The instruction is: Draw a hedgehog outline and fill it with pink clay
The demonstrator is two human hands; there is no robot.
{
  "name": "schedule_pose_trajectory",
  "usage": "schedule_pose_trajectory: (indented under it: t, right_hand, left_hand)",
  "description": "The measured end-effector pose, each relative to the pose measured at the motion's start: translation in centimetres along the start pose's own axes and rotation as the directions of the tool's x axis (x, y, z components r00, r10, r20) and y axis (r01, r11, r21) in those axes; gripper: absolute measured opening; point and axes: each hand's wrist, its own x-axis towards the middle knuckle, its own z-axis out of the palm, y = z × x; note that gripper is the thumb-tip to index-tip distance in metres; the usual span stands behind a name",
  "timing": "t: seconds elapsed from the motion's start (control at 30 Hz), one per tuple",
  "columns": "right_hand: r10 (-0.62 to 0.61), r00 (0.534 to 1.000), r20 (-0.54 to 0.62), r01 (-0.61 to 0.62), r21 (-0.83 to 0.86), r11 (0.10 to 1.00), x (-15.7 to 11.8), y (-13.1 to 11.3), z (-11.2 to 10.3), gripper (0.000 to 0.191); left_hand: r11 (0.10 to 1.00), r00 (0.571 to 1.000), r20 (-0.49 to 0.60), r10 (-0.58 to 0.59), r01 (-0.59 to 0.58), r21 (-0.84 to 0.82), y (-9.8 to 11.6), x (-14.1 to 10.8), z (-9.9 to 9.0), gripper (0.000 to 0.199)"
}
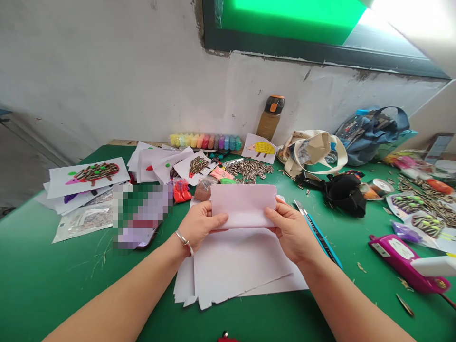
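A pale, scuffed wall (107, 71) rises behind a green table (53, 275) crowded with seeds (251, 169), pictures (89, 176) and bags (315, 152). In the middle, the paper (244, 205) is held up just above a stack of loose sheets (238, 266), whose near edges are ragged. It looks folded, with a straight edge along the bottom.

The likeliest trouble is a crooked or soft crease: if one hand pulls harder than the other, the layers could slip out of line. A sharp tug might tear it. The cutter (323, 240) lies just beside the right wrist, so a careless sweep of that arm could knock it; whether its blade is out, I cannot tell.

Both grips are closed on the paper. The left hand (199, 222) pinches its left side, thumb flat on the face and fingers behind; the right hand (292, 230) mirrors this on the right, thumb near the lower corner.
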Motion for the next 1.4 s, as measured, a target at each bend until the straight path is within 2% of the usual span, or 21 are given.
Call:
schedule_pose_trajectory:
  t: [0.23,0.43,0.57,0.63,0.8,0.97,1.17,1.3,1.4]
  right_hand:
    - [-0.01,1.0,-0.022,0.01,-0.001,1.0,0.0,0.0,-0.2,0.019]
    - [0.015,0.999,-0.032,-0.014,0.012,1.0,-0.3,-0.1,-0.1,0.025]
    - [0.0,0.994,-0.106,-0.002,-0.021,1.0,-0.2,-0.1,-0.2,0.026]
    - [0.035,0.992,-0.121,-0.039,-0.033,0.999,-0.2,-0.1,-0.3,0.029]
    - [0.108,0.993,-0.052,-0.112,-0.073,0.991,-0.2,-0.1,-0.5,0.031]
    - [0.051,0.998,-0.028,-0.054,-0.13,0.99,-0.3,0.0,-0.5,0.032]
    - [-0.008,0.999,-0.047,0.0,-0.164,0.986,-0.3,-0.3,-0.3,0.031]
    - [-0.023,0.999,-0.022,0.02,-0.117,0.993,-0.4,-0.4,-0.2,0.034]
    - [0.013,1.0,0.024,-0.012,-0.039,0.999,-0.4,-0.5,-0.2,0.033]
  left_hand:
    - [0.997,0.996,0.047,-0.076,0.076,-0.012,0.0,-0.2,0.1,0.049]
    - [0.997,0.997,0.007,-0.071,0.071,-0.017,-0.1,-0.3,0.4,0.051]
    - [0.998,0.999,0.002,-0.055,0.055,-0.029,0.1,-0.4,0.4,0.051]
    - [0.998,0.999,-0.001,-0.042,0.042,-0.036,0.2,-0.5,0.4,0.05]
    - [0.999,1.0,-0.004,-0.026,0.025,-0.047,0.3,-0.5,0.2,0.053]
    - [0.997,0.998,0.014,-0.055,0.056,-0.061,0.5,-0.5,0.3,0.056]
    - [0.981,0.982,0.048,-0.184,0.186,-0.045,0.9,-0.8,0.4,0.055]
    - [0.982,0.983,0.02,-0.183,0.183,-0.041,1.0,-0.7,0.5,0.046]
    - [0.987,0.987,-0.002,-0.158,0.158,-0.035,1.2,-0.7,0.6,0.04]
